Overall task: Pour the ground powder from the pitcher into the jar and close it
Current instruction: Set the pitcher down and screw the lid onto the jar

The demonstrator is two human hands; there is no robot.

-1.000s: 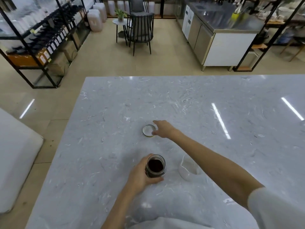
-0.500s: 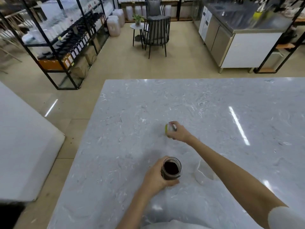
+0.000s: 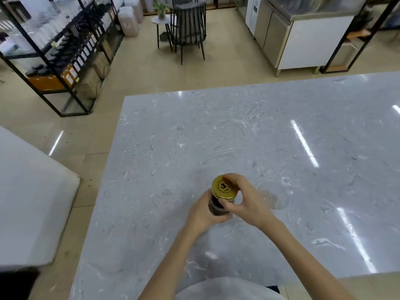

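Note:
A small glass jar (image 3: 216, 207) filled with dark ground powder stands on the grey marble table (image 3: 238, 131). My left hand (image 3: 201, 215) is wrapped around its left side. A gold lid (image 3: 225, 187) with a dark emblem sits on the jar's mouth, slightly tilted, and my right hand (image 3: 246, 200) grips the lid's rim from the right. The clear pitcher (image 3: 276, 199) rests on the table just right of my right hand, partly hidden behind it and hard to make out.
The table's left edge runs down past the jar, with tan floor and a white block (image 3: 28, 198) beyond. Black shelving (image 3: 60, 50), a dark chair (image 3: 188, 27) and a steel counter (image 3: 298, 33) stand across the floor at the back.
My right hand picked the lid up from the table and carried it back onto the jar's mouth. My left hand stayed on the jar. The camera shifted left.

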